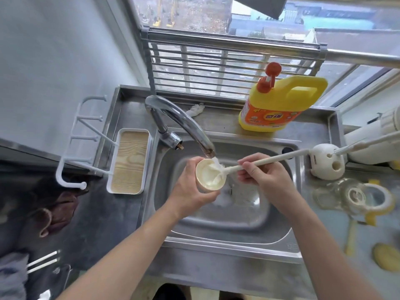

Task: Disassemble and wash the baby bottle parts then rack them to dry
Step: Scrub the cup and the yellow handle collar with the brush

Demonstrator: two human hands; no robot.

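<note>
Over the middle of the stainless steel sink [270, 152], just under the spout of the curved chrome tap [179, 118], the left hand [190, 187] wraps its fingers round a small cream-coloured round plastic cup part [207, 180], mouth tipped up and a little to the right. The right hand [262, 172] pinches the long white handle of a bottle brush [277, 158], fingers curled round it near the bristle end. The bristles sit inside the cup. The brush's long axis runs from the sink's far right corner down and leftwards into the cup's mouth – so the scrubbing goes straight along that line.

I'd say this is the washing step, mid-scrub; whether water is running I cannot tell, though there is white froth in the basin.

The white peg rack with a wood-patterned tray [133, 130] stands against the sink's left edge, nearer the hand holding the cup – that hand could set it there without crossing over. On the counter by the sink's right edge lie clear bottle parts with yellow handles [355, 195] (blurred, likely still to be washed), near a white domed brush holder [326, 161]. A yellow detergent jug with an orange pump [281, 102] stands on the back ledge.
</note>
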